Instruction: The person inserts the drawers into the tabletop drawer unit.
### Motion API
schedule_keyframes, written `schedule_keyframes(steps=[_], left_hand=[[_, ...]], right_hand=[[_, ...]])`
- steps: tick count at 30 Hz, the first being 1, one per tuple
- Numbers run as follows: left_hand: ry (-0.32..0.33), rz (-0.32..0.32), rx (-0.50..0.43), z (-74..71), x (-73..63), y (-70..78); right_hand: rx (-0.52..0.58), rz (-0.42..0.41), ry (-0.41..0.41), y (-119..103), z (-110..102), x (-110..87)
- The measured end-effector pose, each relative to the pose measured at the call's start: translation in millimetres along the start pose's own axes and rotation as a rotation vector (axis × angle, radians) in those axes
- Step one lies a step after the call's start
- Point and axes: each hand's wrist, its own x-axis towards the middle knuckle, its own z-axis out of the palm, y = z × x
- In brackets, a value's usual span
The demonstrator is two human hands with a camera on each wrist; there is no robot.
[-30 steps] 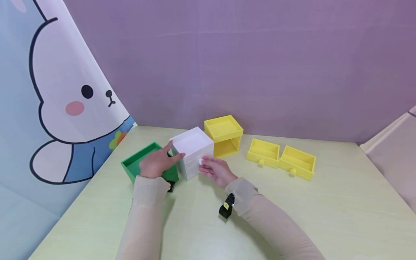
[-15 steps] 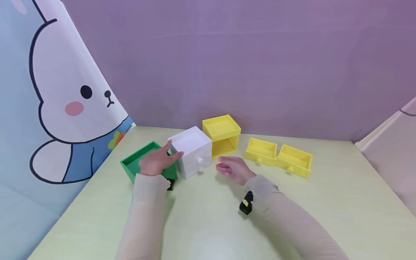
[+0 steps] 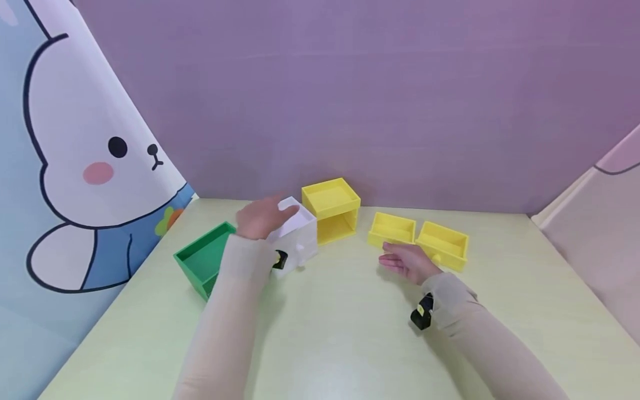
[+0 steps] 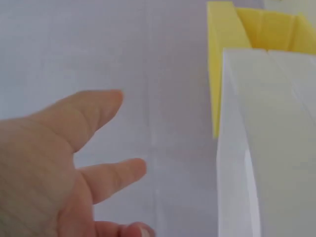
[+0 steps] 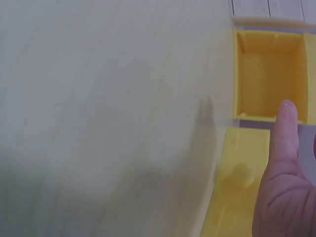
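My left hand [image 3: 265, 216] hovers at the white drawer cabinet [image 3: 302, 244], overlapping its top in the head view. In the left wrist view its fingers are spread, with a gap between them and the white cabinet [image 4: 276, 148]. Holding nothing, my right hand [image 3: 410, 262] is in front of two yellow drawers, its fingers straight. It overlaps the front of the left yellow drawer [image 3: 392, 223]; the right yellow drawer [image 3: 442, 240] lies just beyond the wrist. Behind the white cabinet stands the yellow cabinet [image 3: 332, 197], its front hollow [image 5: 271, 74] and without drawers.
A green open-topped box [image 3: 202, 258] is at the left, partly hidden by my left forearm. The pale tabletop [image 3: 340, 333] runs back to a purple cloth backdrop [image 3: 350, 111]. A cloth printed with a cartoon animal [image 3: 100, 139] hangs at the left.
My right hand has let go of the white drawer's knob and moved right to the yellow drawers. My left hand has lifted off the white cabinet's side and shifted back and right.
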Motion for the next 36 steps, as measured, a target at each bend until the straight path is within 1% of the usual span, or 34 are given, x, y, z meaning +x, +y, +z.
schedule_keyframes(steps=[4,6,8,11,16,19,22,25,27,30,32,36], left_hand=[[-0.012,0.003,0.014,7.3,15.5,15.0],[-0.025,0.0,-0.002,13.3,21.9,20.2],[-0.038,-0.014,-0.03,19.6,27.2,24.2],[-0.054,-0.031,-0.024,28.4,34.0,29.6],[-0.092,-0.033,0.035,38.2,41.6,37.4],[-0.107,-0.052,0.008,41.1,44.4,39.9],[-0.117,-0.069,-0.04,42.2,45.8,39.7],[-0.121,-0.061,-0.053,42.3,47.5,37.9],[-0.119,-0.05,-0.034,41.6,48.6,36.9],[-0.106,-0.03,0.036,40.6,50.5,36.7],[-0.104,-0.028,0.074,40.0,50.6,36.4],[-0.102,-0.03,0.106,39.9,49.5,34.2]], right_hand=[[-0.085,0.056,-0.011,3.1,-7.3,0.3],[-0.116,0.082,-0.017,4.9,-9.2,1.3],[-0.121,0.095,-0.025,7.1,-10.2,2.5],[-0.074,0.094,-0.037,9.6,-11.1,3.6],[0.04,0.098,-0.025,12.0,-14.5,4.4],[0.098,0.091,-0.023,12.7,-16.6,5.3],[0.152,0.079,-0.016,12.9,-17.2,7.1],[0.198,0.074,-0.007,13.2,-16.4,10.8],[0.214,0.076,-0.002,12.4,-14.9,13.2],[0.22,0.084,0.009,11.9,-12.7,16.5],[0.218,0.093,0.021,11.7,-10.8,18.3],[0.227,0.113,0.043,11.7,-7.0,22.7]])
